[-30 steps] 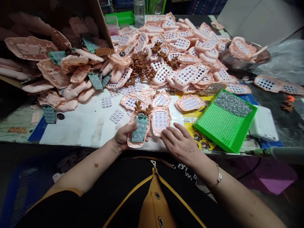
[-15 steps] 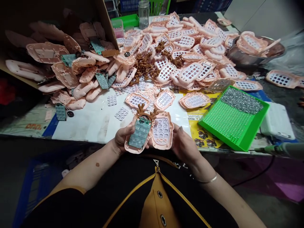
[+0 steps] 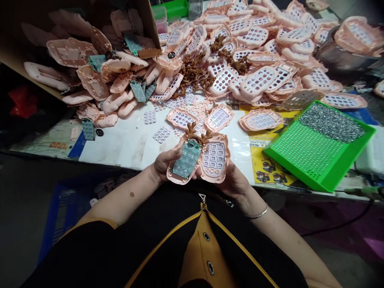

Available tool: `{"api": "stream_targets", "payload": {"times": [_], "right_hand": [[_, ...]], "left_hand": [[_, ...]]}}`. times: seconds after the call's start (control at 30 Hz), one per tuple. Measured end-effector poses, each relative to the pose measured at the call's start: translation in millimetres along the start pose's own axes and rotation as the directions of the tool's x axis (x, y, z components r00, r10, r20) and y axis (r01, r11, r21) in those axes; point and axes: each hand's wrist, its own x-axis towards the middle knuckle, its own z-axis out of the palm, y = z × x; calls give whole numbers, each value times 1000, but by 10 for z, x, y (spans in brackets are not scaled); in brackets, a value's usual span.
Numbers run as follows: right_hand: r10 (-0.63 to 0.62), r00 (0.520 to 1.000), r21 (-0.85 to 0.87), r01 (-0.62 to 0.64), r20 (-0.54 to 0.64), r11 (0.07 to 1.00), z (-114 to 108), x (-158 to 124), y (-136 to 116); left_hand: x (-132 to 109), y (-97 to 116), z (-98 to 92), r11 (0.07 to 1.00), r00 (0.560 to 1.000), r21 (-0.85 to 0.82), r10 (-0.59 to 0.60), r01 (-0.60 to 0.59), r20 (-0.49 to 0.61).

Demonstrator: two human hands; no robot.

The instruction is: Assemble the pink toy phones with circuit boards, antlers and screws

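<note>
The left hand [image 3: 165, 164] clenches a circuit-board shell [image 3: 185, 161], its long axis tilted — the right hand [image 3: 233, 183] grasps a keypad shell [image 3: 213, 158] just beside it.

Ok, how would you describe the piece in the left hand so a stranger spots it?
Below the heap of pink plastic shells, the left hand holds a pink shell half. Its brown antlers and green circuit board set it apart.

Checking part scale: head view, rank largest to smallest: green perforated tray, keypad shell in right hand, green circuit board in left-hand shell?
1. Green perforated tray
2. Keypad shell
3. Green circuit board

The tray sits farther from the camera, yet still looks largest.
</note>
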Motion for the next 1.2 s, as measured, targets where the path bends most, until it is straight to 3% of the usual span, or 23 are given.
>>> {"api": "stream_targets", "payload": {"times": [0.2,0.4,0.53,0.67,0.83,1.2], "right_hand": [[-49,987,34,54,-153,998,12,17,-28],[-26,978,120,51,-208,991,74,59,-55],[-40,978,162,75,-206,984,135,100,-79],[-6,981,238,54,-196,970,136,113,-64],[30,977,264,27,-212,964,107,105,-31],[28,979,273,29,-202,962,162,128,-32]], "left_hand": [[62,-3,-35,997,996,20,71,-70,-54],[143,-17,-76,984,961,4,172,-175,-216],[158,-9,-44,971,946,-42,219,-236,-239],[146,45,4,972,953,-99,184,-213,-241],[135,98,49,980,940,-112,121,-164,-318],[138,81,-24,975,920,-93,158,-204,-358]]}}
